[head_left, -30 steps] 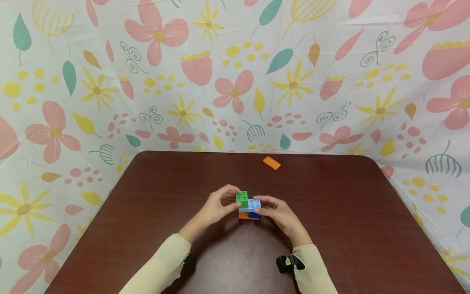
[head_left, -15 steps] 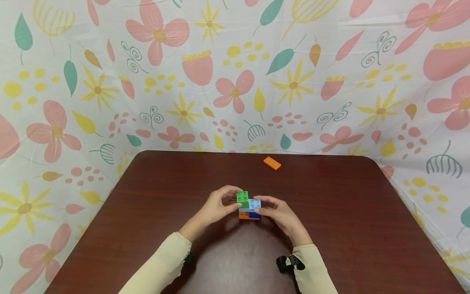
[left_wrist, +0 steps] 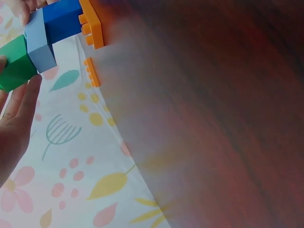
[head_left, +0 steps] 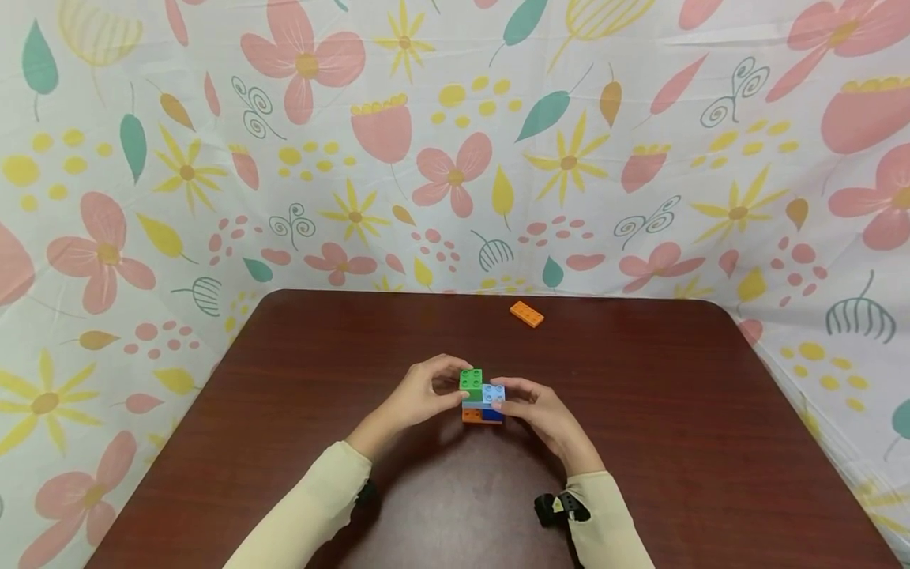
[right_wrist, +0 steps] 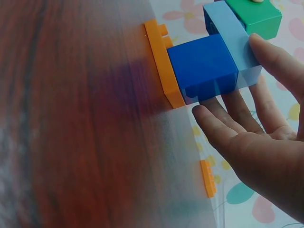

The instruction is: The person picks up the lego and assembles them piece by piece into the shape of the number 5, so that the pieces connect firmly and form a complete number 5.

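A small stack of toy building bricks stands mid-table between the two hands. At its bottom lies an orange plate (right_wrist: 164, 66), with a dark blue brick (right_wrist: 204, 66) on its right part. A light blue brick (head_left: 494, 393) bridges above, its left side overhanging the bare orange studs. On that left side sits a green brick (head_left: 471, 381), which the left hand (head_left: 425, 393) pinches between thumb and fingers. The right hand (head_left: 540, 411) grips the light blue brick from the right, thumb in front and fingers behind; some fingertips reach under it beside the dark blue brick.
A loose orange plate (head_left: 527, 314) lies near the far edge of the dark wooden table (head_left: 640, 395). Behind the table hangs a flower-print cloth (head_left: 455, 103). A black strap device (head_left: 558, 510) sits at the right wrist.
The left hand and the green brick have shifted very slightly to the right. The right hand and the lower bricks hold their place.
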The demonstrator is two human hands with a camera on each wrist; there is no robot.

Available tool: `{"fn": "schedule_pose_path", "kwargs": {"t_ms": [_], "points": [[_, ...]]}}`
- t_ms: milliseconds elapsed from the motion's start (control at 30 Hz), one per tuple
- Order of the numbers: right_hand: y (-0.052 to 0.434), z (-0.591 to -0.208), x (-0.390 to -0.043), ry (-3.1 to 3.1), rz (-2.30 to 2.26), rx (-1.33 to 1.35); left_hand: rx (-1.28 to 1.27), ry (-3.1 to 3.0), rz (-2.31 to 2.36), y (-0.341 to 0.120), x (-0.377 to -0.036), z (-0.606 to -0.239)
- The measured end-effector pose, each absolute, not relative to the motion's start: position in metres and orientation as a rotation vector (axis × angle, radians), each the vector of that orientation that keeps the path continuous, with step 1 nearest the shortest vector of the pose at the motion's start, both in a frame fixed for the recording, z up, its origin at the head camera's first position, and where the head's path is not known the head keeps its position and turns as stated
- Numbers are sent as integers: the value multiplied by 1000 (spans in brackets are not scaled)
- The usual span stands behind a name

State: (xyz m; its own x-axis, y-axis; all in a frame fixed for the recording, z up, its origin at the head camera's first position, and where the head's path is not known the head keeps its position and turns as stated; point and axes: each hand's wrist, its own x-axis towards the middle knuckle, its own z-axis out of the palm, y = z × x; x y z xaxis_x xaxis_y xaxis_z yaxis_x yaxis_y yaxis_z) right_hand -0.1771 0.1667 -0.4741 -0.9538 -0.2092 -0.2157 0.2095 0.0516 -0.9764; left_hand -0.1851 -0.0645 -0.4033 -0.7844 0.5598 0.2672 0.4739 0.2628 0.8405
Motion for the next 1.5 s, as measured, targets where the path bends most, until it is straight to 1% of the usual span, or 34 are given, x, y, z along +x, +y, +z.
{"fn": "schedule_pose_path", "kwargs": {"t_ms": [300,533,1267,1400,1500], "points": [[164,-471,-177,2022,-1986,-15,1015,2414,1530,-65,-187,-399],[165,-470,-176,2029,-1981,-2,1014,2416,1496,-67,-209,-429],[168,-472,-176,2032,-1989,22,915,2496,1552,-59,-199,-439],[168,-473,-177,2032,-1989,24,848,2458,1644,-58,-198,-443],[167,-474,-177,2027,-1990,28,752,2435,1681,-58,-195,-448]]}}
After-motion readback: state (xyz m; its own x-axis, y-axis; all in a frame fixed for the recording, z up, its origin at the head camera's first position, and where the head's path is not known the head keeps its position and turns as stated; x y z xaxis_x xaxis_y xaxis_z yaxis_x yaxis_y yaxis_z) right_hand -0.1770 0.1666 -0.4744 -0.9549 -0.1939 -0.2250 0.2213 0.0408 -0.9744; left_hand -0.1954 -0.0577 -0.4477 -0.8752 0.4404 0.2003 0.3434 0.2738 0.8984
